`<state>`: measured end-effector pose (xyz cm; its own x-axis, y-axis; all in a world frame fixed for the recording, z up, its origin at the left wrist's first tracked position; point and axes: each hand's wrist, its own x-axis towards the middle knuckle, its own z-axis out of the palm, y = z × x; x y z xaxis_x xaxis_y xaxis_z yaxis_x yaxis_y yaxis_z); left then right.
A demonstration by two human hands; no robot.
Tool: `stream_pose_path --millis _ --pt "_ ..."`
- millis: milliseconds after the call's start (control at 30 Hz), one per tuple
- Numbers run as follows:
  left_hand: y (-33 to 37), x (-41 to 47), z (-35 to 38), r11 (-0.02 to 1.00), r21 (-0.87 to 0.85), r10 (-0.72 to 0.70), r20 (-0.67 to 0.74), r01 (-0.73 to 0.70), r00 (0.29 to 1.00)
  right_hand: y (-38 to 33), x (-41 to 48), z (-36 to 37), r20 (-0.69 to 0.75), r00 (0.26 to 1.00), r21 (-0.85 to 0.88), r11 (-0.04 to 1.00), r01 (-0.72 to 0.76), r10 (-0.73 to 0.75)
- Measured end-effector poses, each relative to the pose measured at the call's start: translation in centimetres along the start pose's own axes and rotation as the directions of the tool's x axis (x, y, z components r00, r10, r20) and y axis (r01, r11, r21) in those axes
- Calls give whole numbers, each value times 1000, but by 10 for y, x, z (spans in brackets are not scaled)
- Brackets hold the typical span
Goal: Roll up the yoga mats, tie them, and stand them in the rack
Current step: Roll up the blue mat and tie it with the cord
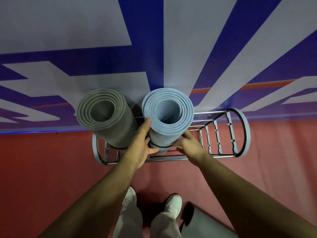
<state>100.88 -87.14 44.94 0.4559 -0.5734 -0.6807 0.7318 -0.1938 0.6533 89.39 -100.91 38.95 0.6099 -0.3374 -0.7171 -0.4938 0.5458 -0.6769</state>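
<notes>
Yoga mats rolled, upright in wire rack (247,133) at banner wall (68,31). Grey mat (120,131) at left end; blue mat (164,133) just beside it. My left hand (142,145) and right hand (190,143) wrap blue mat low, each side, fingers curled round it. Black band (165,146) ties it. Step: seating it. Next: confirm base settled (hidden), then release.

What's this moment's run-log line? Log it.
phase: racking | blue mat: tied, upright in rack | left hand, right hand: hold blue mat | grey mat: racked
</notes>
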Motion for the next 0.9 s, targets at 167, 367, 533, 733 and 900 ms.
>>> stream_pose_path --millis 167,367,533,733,900 --pt "-19 14 -10 998 -12 -64 -134 63 989 -10 3 5 19 993 480 871 -108 113" --pt "-39 19 -10 975 149 -126 -249 166 960 -4 3 12 -67 995 -20 997 -70 69" --pt "-38 43 -7 945 252 -107 -363 209 926 2 25 8 -236 971 -357 933 -41 -48" --pt "-50 71 -23 831 415 -176 -437 371 882 23 45 2 -160 986 -354 935 -4 -56" --pt "-57 69 -27 624 683 33 -508 379 861 36 42 13 -162 984 -242 970 32 -73"
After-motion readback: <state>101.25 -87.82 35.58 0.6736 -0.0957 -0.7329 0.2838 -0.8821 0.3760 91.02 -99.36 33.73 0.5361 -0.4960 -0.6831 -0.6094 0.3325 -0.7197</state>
